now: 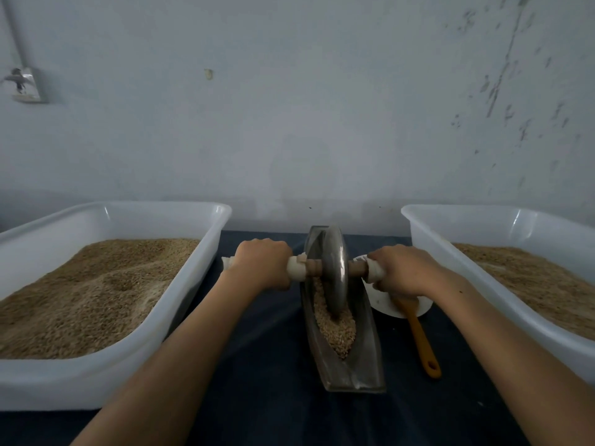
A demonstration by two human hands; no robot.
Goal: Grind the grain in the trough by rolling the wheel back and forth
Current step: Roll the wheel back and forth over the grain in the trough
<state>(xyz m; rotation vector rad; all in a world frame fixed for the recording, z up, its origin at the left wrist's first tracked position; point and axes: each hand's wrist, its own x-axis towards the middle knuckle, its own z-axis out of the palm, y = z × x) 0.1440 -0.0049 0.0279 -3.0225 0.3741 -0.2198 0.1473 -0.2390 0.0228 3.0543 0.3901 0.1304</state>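
A thin, dull grey metal grinding wheel (335, 272) stands upright on its edge in the far half of a long, narrow, boat-shaped metal trough (351, 375), which lies lengthwise on the dark blue counter (273, 365) straight ahead of me. Pale tan, coarse, pebbly grain (338, 326) fills the trough's groove, heaped around the wheel's lower rim. A brown wooden axle (355, 268) passes through the wheel's centre, its ends wrapped in white cloth. My left hand (262, 263) is clenched around the left wrapped end, my right hand (404, 268) around the right one, knuckles up. To the left sits a white, glossy rectangular plastic tub (96, 381) of sandy meal; a matching right-hand tub (483, 278) holds the same. Just beside the trough, under my right hand, an orange spatula (421, 342) lies across a white round plate (386, 304).
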